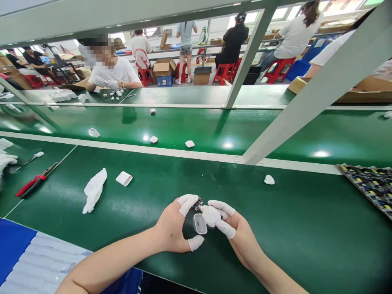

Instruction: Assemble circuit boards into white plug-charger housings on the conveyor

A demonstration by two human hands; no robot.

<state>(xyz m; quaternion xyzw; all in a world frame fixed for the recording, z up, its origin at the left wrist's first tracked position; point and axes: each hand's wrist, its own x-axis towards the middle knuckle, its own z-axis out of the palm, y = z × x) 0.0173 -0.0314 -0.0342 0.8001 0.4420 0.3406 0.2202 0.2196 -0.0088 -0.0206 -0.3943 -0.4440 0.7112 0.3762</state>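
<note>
My left hand, with white finger cots, has its fingertips on a small circuit board. Its thumb is held apart, close to the lower edge of a white plastic shell with a slot in it. What supports this shell is hard to see. Between cotted thumb and fingers, my right hand grips a white rounded plastic piece, right beside the board and the shell. Whether the pieces are joined cannot be made out.
Red-handled pliers, a crumpled white glove, a white sleeve-like casing and a small white piece lie on the green bench. A circuit board tray sits at right. Beyond the metal post, a green belt carries white pieces.
</note>
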